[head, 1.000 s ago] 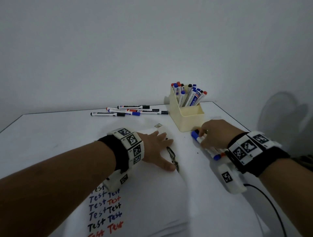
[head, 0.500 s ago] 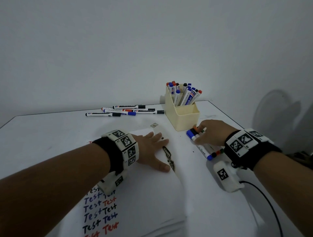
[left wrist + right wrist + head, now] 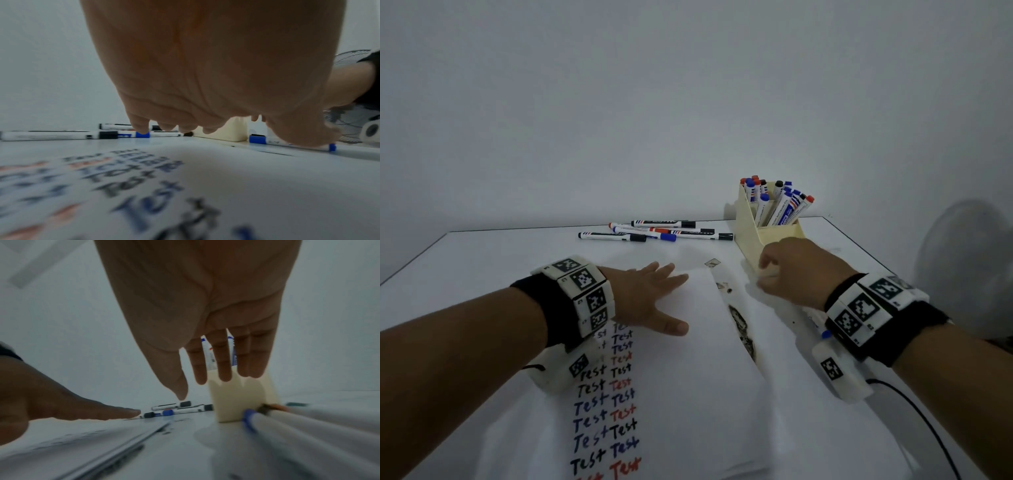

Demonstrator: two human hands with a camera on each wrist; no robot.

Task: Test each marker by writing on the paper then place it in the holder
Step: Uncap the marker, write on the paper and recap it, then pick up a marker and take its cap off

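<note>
A white paper stack (image 3: 688, 377) with rows of "Test" in blue, black and red lies in front of me. My left hand (image 3: 650, 301) presses flat on it, fingers spread; the left wrist view shows the palm (image 3: 205, 81) over the sheet (image 3: 226, 186). My right hand (image 3: 774, 274) hovers in front of the cream holder (image 3: 763, 240), fingers (image 3: 222, 366) straight and holding nothing. A few markers (image 3: 287, 426) with blue, black and red caps lie on the table under my right wrist. The holder carries several markers (image 3: 784, 205).
Several loose markers (image 3: 654, 233) lie at the back of the white table (image 3: 482, 260), left of the holder. A fan (image 3: 962, 267) stands beyond the table's right edge. A black cable (image 3: 914, 411) trails from my right wrist. Dark smudges (image 3: 743, 329) mark the paper's right edge.
My right hand let go of the bundle of markers, which now lies on the table, and moved forward to the holder. The left hand stays on the paper.
</note>
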